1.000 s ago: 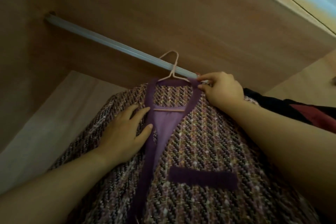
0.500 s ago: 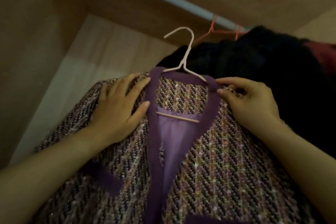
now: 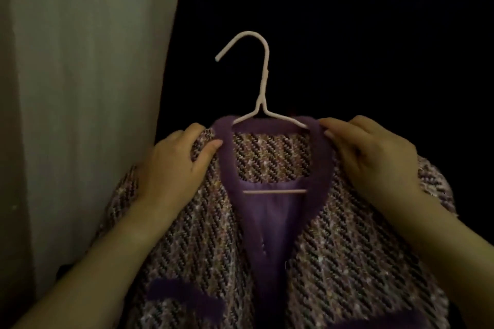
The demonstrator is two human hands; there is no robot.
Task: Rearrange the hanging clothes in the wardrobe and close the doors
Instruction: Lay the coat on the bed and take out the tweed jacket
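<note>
A purple and pink tweed jacket (image 3: 334, 262) with a plain purple collar band hangs on a pale pink hanger (image 3: 263, 75). The hanger's hook is free in the air and touches no rail. My left hand (image 3: 171, 168) grips the jacket's left shoulder, fingers curled over its top edge and thumb on the front. My right hand (image 3: 374, 157) holds the right shoulder and pinches the collar band beside the hanger's arm. The rail is out of view.
The pale inner wall of the wardrobe (image 3: 93, 88) fills the left side. A black garment (image 3: 347, 35) hangs as a dark mass right behind the jacket and to its right.
The hanger has come off the rail and the jacket has come down. My view has dropped, so the rail is gone from sight. My left hand has slid up to the shoulder.
</note>
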